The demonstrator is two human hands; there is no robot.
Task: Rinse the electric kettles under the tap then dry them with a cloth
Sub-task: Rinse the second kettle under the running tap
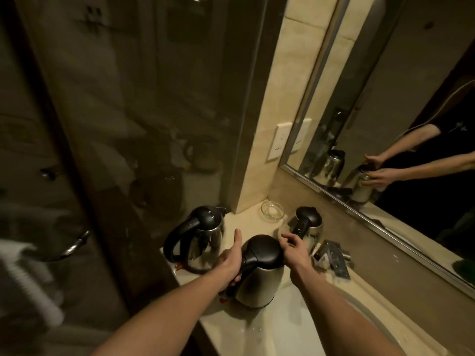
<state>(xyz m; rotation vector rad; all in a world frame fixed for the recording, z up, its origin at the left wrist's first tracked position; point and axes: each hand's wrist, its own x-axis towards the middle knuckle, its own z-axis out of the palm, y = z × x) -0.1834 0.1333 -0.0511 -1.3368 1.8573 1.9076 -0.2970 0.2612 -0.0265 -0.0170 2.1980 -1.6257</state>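
Three steel kettles with black lids and handles stand on a pale counter (252,327). The nearest kettle (259,281) stands upright in the middle. My left hand (230,260) grips its black handle, thumb pointing up. My right hand (295,249) hovers at the far right edge of its lid, fingers curled and apart, holding nothing. A second kettle (203,235) stands at the back left. The third kettle (308,223) is behind my right hand. No cloth or tap is in view.
A small glass dish (272,210) sits in the back corner. Foil packets (334,258) lie to the right by the mirror (385,124). A sink rim (380,319) curves at the lower right. A dark glass partition with a metal handle (74,246) stands on the left.
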